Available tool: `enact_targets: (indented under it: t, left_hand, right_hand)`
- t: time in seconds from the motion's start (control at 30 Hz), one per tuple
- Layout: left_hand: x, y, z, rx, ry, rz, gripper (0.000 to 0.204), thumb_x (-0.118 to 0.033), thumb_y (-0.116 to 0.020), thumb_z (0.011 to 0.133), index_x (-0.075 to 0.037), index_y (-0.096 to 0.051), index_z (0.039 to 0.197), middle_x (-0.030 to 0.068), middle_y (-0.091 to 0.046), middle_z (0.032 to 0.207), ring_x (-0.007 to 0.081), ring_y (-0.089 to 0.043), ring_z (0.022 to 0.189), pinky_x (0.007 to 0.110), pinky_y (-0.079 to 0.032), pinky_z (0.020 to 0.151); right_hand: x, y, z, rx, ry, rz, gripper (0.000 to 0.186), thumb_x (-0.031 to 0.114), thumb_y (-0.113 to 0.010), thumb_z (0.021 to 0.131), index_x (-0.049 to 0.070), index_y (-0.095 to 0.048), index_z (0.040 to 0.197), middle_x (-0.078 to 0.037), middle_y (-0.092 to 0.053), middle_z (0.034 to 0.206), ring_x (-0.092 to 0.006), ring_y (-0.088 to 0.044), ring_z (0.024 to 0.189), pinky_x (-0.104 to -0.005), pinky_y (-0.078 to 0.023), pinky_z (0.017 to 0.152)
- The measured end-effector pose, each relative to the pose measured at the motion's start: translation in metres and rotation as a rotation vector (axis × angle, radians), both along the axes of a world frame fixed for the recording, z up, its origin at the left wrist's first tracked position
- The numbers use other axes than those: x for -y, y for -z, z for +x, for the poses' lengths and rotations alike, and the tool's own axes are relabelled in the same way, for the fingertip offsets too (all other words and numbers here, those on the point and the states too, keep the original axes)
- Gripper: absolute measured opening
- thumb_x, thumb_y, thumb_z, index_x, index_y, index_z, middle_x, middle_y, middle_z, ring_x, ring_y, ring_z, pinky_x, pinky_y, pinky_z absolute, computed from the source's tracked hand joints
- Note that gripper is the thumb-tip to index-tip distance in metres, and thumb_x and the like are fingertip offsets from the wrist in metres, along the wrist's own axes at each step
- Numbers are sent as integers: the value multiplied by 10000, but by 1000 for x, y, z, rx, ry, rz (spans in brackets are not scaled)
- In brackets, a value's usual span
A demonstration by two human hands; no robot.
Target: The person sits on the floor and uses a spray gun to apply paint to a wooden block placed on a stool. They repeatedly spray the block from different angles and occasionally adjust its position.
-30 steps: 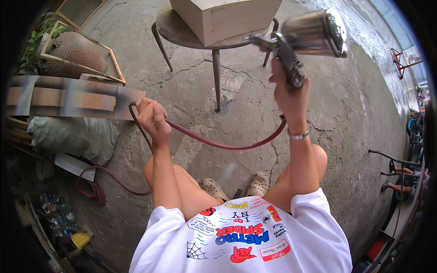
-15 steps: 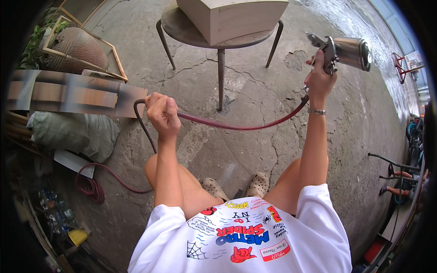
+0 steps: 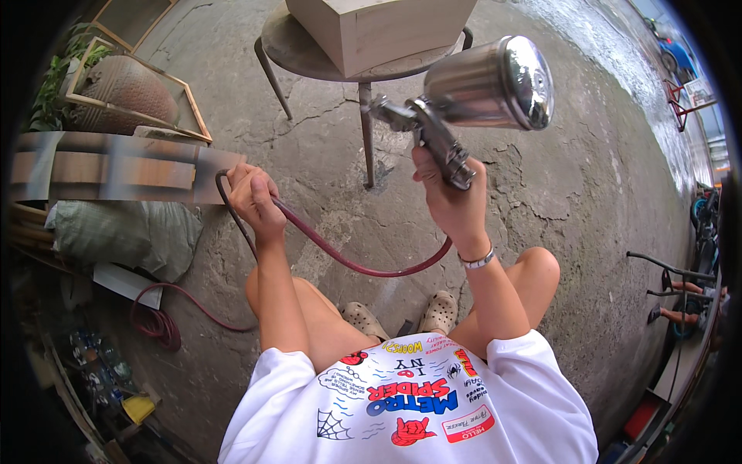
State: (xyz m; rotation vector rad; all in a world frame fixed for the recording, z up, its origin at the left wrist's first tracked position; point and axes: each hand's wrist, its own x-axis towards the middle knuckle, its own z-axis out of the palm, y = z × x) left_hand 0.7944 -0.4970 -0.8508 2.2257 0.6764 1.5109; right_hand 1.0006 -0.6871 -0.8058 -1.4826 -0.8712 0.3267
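Observation:
My right hand (image 3: 457, 203) is closed round the handle of a silver spray gun (image 3: 440, 147), whose shiny metal cup (image 3: 483, 83) tilts to the right. Its nozzle end points left, in front of a round stool (image 3: 309, 54). A pale box-shaped piece (image 3: 371, 35) rests on the stool's top. A dark red hose (image 3: 348, 261) sags in a loop between my two hands. My left hand (image 3: 259, 203) is closed round that hose, with a bend of it standing out on the hand's left side.
At the left lie a striped board (image 3: 116, 166), a grey-green sack (image 3: 127, 236) and a coil of hose (image 3: 158, 325). Behind them stand a large brown pot (image 3: 124, 93) and wooden frames (image 3: 189, 104). Cracked concrete floor (image 3: 556, 232) spreads around. Parked bikes (image 3: 699, 224) line the right edge.
My right hand has brought the spray gun left and closer to me, near the stool's front leg. The hose loop hangs lower. My left hand has shifted slightly left and down.

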Motion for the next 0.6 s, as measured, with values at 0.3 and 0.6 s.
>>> enact_targets:
  t: [0.3,0.6]
  left_hand:
    - [3,1,-4,-3,7,-8,523,-265,-383,1031,-65,-406,548,62,-405,529,254,-448,630,384,-349,749]
    - [9,1,0,-39,0,48,478,-220,-478,1003,-75,-436,549,52,-422,530,232,-461,628,376,-353,761]
  right_hand:
    - [-3,-14,-12,47,-93,-88,209,183,-785,933,-10,-707,946,-69,-609,637,-103,-537,578,-309,-447,542]
    - [-15,17,68,136,295,-104,359,319,-750,968,-12,-731,830,-23,-638,590,-67,-567,546,-272,-432,507]
